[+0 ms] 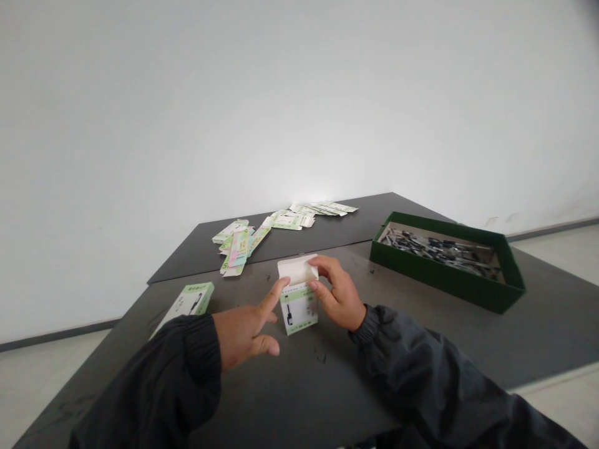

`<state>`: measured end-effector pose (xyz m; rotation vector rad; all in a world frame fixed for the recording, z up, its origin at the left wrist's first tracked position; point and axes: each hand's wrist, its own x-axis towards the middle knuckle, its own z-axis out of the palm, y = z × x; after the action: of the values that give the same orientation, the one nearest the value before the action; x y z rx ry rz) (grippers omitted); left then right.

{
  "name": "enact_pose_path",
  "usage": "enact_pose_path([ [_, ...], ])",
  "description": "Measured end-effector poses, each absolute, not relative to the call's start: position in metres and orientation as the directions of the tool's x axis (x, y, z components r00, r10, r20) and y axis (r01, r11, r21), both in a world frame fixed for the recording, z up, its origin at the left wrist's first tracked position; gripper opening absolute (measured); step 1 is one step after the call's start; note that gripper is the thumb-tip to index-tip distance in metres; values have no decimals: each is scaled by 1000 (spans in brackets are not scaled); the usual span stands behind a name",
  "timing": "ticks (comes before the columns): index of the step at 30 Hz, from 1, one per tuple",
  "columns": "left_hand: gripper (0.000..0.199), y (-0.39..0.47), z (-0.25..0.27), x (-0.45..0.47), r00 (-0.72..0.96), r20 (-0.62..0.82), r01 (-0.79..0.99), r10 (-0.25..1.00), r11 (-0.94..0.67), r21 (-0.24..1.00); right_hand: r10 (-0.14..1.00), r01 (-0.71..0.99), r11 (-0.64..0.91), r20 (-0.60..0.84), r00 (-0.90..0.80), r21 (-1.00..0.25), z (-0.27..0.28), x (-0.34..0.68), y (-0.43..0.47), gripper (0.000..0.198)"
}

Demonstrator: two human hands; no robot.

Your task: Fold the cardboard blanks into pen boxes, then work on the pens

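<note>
A small white and green carton (299, 311) stands upright on the dark table in front of me, its white top flap raised at the back. My right hand (337, 293) grips the carton's right side and flap between thumb and fingers. With fingers apart, my left hand (250, 330) reaches to the carton's top left edge, the index fingertip touching near the flap. The inside of the carton is hidden from this angle. To the left of my left hand lies another white and green carton (189, 302), partly covered by my sleeve.
Flattened cartons (292, 219) lie toward the back of the dark table (290, 393), with several more in a loose pile (239, 246) nearer me. At right stands a green open box (444, 274) holding many metal and black drawing compasses (440, 249). A pale wall rises behind.
</note>
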<state>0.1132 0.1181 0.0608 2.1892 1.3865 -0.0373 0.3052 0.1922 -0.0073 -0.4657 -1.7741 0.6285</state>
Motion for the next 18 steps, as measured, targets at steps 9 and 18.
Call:
enact_pose_path([
  [9, 82, 116, 64, 120, 396, -351, 860, 848, -209, 467, 576, 34, 791, 726, -375, -610, 1, 304, 192, 37],
  [18, 82, 114, 66, 123, 391, -388, 879, 835, -213, 426, 620, -107, 727, 715, -323, -678, 14, 300, 201, 23],
])
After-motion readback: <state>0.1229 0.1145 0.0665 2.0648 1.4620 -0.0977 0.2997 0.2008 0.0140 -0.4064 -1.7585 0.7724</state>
